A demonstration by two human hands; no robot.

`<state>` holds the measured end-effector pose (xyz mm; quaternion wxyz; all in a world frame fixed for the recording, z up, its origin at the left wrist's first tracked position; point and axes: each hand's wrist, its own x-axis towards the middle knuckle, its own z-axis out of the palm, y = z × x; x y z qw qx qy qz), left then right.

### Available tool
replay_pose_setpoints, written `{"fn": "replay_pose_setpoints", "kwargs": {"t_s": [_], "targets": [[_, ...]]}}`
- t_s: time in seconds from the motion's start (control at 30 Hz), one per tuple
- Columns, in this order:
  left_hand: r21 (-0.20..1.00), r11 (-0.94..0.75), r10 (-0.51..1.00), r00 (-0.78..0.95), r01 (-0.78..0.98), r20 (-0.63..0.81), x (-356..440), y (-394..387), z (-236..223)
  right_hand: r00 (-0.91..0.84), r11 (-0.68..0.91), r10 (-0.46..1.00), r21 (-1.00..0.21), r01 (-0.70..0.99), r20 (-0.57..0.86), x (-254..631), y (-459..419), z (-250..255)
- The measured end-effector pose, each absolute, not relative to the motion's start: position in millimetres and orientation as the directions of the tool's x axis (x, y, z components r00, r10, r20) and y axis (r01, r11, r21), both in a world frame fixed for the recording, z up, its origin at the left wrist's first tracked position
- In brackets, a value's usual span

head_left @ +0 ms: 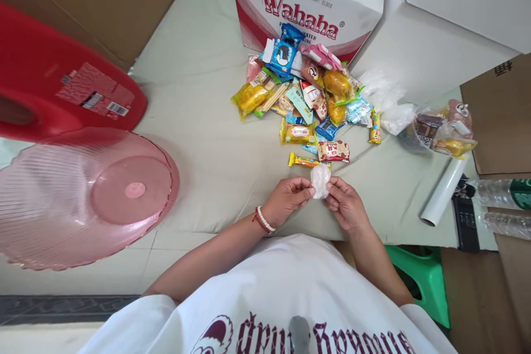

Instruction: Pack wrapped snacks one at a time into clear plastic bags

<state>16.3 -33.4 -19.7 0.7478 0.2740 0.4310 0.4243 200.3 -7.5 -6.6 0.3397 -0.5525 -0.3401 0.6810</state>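
Note:
A small, crumpled, whitish plastic bag (320, 181) is held up between my hands, close to the table's front edge. My left hand (288, 199), with beads at the wrist, pinches its left side. On the opposite side, the fingertips of my right hand (346, 203) are closed on it. Just beyond lie a yellow stick-shaped snack packet (305, 161) and a red-and-cream snack packet (334, 151). A heap of wrapped snacks (298, 97) spreads out behind them. The bag covers the right part of the yellow packet.
A Wahaha carton (307, 5) stands behind the heap. To the right are loose plastic bags (385, 99), a filled snack bag (440, 128), a white roll (443, 191) and plastic bottles (500, 193). A pink bowl (166, 199) and red jug (70, 77) occupy the left.

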Motion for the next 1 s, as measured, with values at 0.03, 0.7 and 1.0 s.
{"fn": "replay_pose_setpoints", "kwargs": {"t_s": [0.03,0.7,1.0], "targets": [[0.777,0.484,0.875,0.253,-0.403,-0.413,16.2,-33.9,-19.0,-0.107,-0.474,0.876,-0.881,0.0,-0.471,202.3,-8.6,-6.4],[0.832,0.328,0.944,0.138,-0.447,-0.298,5.6,-39.2,-23.3,-0.143,-0.319,0.943,-0.936,-0.148,-0.299,215.5,-10.9,-4.0],[0.966,0.134,0.991,0.025,-0.221,-0.132,10.9,-45.1,-9.0,-0.033,-0.055,0.997,-0.969,0.241,-0.065,214.3,-23.6,7.9]]}}
